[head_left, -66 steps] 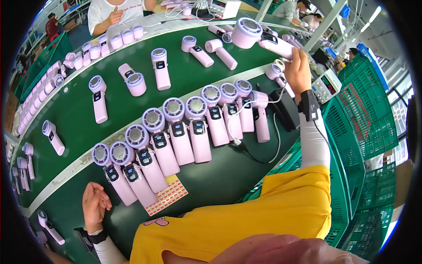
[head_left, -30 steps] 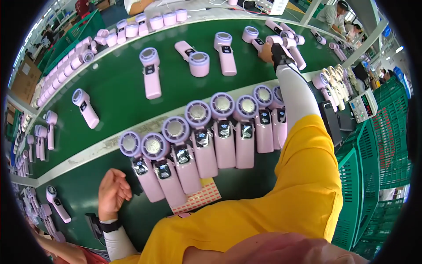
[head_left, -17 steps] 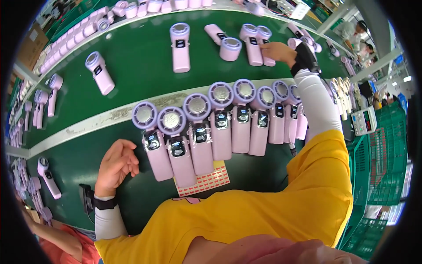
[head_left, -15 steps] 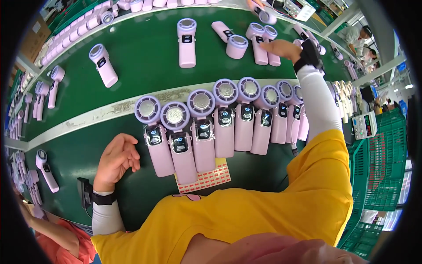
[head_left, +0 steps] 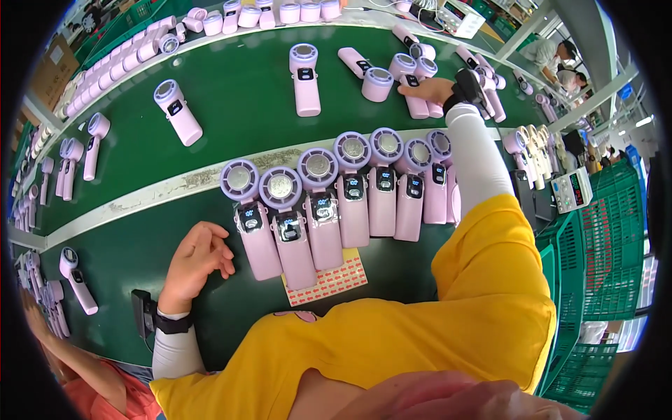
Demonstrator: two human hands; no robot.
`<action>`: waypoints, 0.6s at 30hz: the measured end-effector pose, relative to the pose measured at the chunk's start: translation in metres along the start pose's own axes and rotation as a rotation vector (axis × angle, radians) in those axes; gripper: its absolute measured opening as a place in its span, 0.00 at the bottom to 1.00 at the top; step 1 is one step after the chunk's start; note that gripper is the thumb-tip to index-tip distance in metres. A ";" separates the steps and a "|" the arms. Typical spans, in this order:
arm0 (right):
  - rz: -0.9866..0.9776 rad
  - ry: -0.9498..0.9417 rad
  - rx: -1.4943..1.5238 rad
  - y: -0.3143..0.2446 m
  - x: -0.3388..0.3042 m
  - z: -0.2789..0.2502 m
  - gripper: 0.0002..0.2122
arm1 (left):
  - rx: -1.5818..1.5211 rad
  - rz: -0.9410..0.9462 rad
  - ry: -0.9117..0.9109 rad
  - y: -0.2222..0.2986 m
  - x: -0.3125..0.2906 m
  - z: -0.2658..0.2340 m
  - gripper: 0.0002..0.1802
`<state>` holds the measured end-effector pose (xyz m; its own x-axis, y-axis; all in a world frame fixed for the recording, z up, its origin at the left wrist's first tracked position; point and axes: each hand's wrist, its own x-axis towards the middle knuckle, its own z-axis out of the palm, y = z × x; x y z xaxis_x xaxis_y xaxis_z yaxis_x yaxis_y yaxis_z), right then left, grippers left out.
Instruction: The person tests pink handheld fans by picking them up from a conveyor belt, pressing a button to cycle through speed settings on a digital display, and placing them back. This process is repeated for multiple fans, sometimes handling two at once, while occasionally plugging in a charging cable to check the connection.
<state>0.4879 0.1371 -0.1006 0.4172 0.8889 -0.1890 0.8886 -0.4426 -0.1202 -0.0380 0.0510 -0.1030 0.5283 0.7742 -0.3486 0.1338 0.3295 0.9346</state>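
Note:
My right hand [head_left: 430, 91] reaches to the far right, its fingers closed over the handle of a pink handheld fan [head_left: 416, 106]. A second handheld fan [head_left: 426, 66] stands close against that one, partly hidden by my hand. My left hand [head_left: 199, 260] rests on the green table, fingers loosely bent and apart, holding nothing. Right of it, a row of handheld fans with lit displays lies before me; the closest to that hand is a pink fan [head_left: 257, 241]. A sheet of red-arrow stickers [head_left: 332, 283] lies partly under the row.
Beyond a pale metal rail [head_left: 203, 175] runs a green belt with scattered fans, including one standing alone [head_left: 306, 80] and a short round fan head [head_left: 378, 85]. Green crates [head_left: 609, 245] stand at right. Another person's arm [head_left: 77, 357] shows at lower left.
My right hand has drawn slightly nearer with the fan under its fingers. The hand at the far top is largely out of view, and the fan it held lies on the belt.

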 end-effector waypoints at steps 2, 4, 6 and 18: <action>0.008 0.040 -0.048 0.007 0.003 0.009 0.36 | -0.011 -0.006 -0.006 0.001 0.001 0.001 0.08; 0.063 0.094 0.046 0.013 0.011 0.013 0.33 | -0.038 0.013 -0.027 0.002 -0.005 -0.001 0.09; 0.052 0.181 0.052 0.022 0.007 0.012 0.30 | -0.075 0.086 -0.068 0.000 -0.003 -0.005 0.11; -0.542 0.245 1.106 -0.156 -0.203 -0.088 0.19 | 0.580 1.248 0.281 0.058 -0.012 0.046 0.12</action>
<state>0.2813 0.0357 0.0428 0.1782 0.9333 0.3119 0.3704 0.2300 -0.8999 0.0021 0.0356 -0.0414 0.3802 0.4913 0.7837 0.0658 -0.8595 0.5069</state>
